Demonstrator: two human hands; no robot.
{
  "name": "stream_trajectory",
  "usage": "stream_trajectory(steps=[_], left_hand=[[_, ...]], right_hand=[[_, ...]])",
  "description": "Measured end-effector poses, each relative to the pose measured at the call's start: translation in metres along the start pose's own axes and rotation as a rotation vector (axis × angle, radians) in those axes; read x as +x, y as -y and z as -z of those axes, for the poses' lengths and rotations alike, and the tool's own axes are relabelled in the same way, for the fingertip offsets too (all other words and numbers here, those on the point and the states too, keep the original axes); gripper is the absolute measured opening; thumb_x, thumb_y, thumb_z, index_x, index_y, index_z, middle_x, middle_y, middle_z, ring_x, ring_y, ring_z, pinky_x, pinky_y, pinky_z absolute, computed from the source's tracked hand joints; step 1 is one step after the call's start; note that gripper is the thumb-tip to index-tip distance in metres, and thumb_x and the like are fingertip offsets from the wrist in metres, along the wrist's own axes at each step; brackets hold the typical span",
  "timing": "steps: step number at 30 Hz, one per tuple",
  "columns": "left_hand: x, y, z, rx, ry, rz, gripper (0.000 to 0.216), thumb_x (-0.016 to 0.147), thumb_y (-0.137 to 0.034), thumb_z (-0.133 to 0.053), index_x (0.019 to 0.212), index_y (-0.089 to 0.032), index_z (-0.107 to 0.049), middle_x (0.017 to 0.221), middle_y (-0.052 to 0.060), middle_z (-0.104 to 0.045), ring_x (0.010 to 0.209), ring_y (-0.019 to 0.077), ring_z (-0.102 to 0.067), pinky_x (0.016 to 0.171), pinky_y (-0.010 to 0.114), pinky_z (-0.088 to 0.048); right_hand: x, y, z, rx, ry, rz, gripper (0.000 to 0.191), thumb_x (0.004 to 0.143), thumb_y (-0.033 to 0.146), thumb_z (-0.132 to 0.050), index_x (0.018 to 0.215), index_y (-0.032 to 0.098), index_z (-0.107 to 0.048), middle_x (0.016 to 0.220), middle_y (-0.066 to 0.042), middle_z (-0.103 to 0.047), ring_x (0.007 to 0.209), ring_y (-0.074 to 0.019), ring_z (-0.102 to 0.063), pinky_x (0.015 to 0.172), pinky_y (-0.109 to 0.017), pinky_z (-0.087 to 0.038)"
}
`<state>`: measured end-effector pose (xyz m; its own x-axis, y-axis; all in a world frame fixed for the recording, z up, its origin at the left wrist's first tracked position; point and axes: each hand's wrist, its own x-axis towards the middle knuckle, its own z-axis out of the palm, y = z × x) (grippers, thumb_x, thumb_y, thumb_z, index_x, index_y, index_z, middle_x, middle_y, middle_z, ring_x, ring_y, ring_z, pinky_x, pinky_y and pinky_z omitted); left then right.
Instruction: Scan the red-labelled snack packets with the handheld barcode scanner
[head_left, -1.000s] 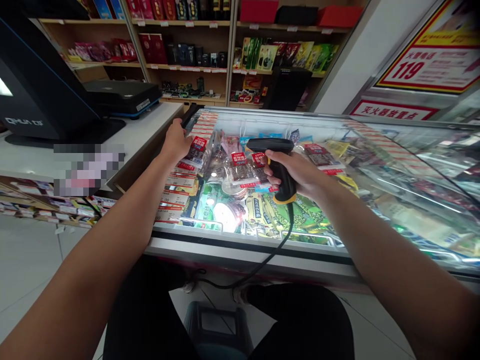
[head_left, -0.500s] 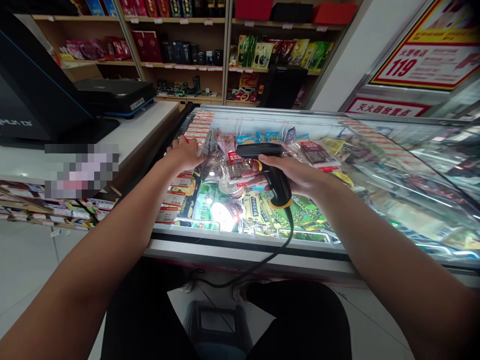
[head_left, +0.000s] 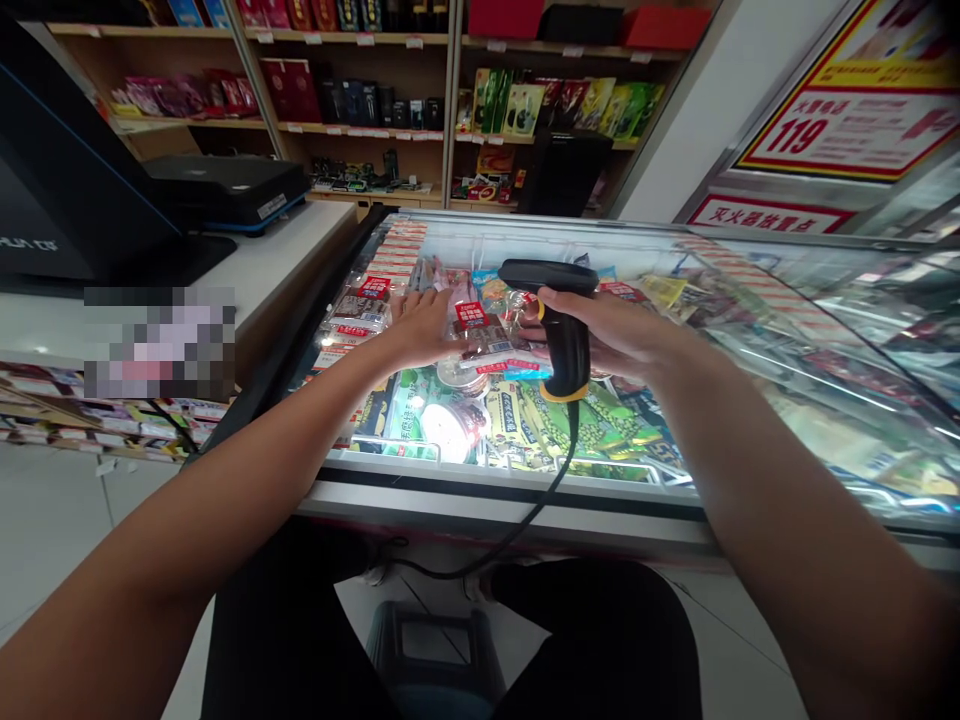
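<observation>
Mid-frame, the clear, red-labelled plastic packet (head_left: 489,342) looks light, slippery, best pinched edgewise; the right grip (head_left: 616,325) clasps the black-and-yellow pistol-shaped scanner (head_left: 568,352), but whether the left grip (head_left: 421,326) holds anything I cannot tell.

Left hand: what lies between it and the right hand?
In the head view, a clear, red-labelled package lies between the left hand and the right hand, which holds the scanner.

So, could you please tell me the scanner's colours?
The scanner is mostly black, partly yellow, in the head view.
</observation>
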<state>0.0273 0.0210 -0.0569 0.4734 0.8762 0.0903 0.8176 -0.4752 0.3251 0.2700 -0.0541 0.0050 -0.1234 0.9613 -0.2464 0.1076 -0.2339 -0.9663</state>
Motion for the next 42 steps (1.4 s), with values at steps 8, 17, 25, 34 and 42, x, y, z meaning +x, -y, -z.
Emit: stream_trajectory(steps=[8,17,25,34,42], left_hand=[[0.007,-0.003,-0.002,-0.371,-0.065,0.043,0.073,0.076,-0.029,-0.079,0.142,-0.011,-0.053,0.130,0.020,-0.063,0.119,0.0363,-0.061,0.102,0.053,-0.050],[0.019,0.005,0.021,-1.334,-0.549,0.204,0.028,0.080,0.002,-0.061,0.103,-0.014,-0.063,0.087,0.002,-0.063,0.069,0.0083,-0.062,0.064,0.022,-0.049],[0.025,0.024,0.038,-1.434,-0.749,0.220,0.020,0.086,0.000,-0.060,0.102,-0.013,-0.062,0.083,0.000,-0.061,0.063,0.0043,-0.056,0.065,0.019,-0.049],[0.027,0.035,0.040,-1.397,-0.769,0.207,0.017,0.089,-0.009,-0.065,0.103,-0.016,-0.060,0.085,0.001,-0.064,0.071,0.0091,-0.061,0.070,0.024,-0.049],[0.039,0.092,0.059,-0.993,-0.867,0.209,0.026,0.087,-0.018,-0.070,0.108,-0.025,-0.057,0.098,-0.003,-0.068,0.089,0.0108,-0.060,0.087,0.032,-0.052]], right_hand=[[0.003,-0.004,-0.004,0.029,0.017,0.008,0.050,0.086,0.044,-0.077,0.130,0.020,-0.070,0.127,-0.016,-0.072,0.126,-0.0364,-0.064,0.108,-0.054,-0.053],[0.009,-0.012,-0.010,-0.001,0.013,0.075,0.033,0.087,0.039,-0.078,0.115,0.021,-0.071,0.117,-0.014,-0.073,0.108,-0.0315,-0.071,0.097,-0.048,-0.059],[0.004,-0.016,-0.016,-0.091,0.139,0.028,0.031,0.084,0.048,-0.080,0.082,0.020,-0.068,0.080,-0.009,-0.065,0.069,-0.0192,-0.060,0.056,-0.034,-0.054],[0.007,-0.017,-0.016,-0.035,0.114,0.052,0.029,0.083,0.044,-0.083,0.087,0.020,-0.068,0.083,-0.006,-0.062,0.072,-0.0172,-0.059,0.060,-0.031,-0.054],[0.012,-0.020,-0.016,0.011,0.026,0.065,0.027,0.085,0.043,-0.080,0.089,0.019,-0.068,0.091,-0.007,-0.064,0.077,-0.0180,-0.061,0.067,-0.032,-0.056]])
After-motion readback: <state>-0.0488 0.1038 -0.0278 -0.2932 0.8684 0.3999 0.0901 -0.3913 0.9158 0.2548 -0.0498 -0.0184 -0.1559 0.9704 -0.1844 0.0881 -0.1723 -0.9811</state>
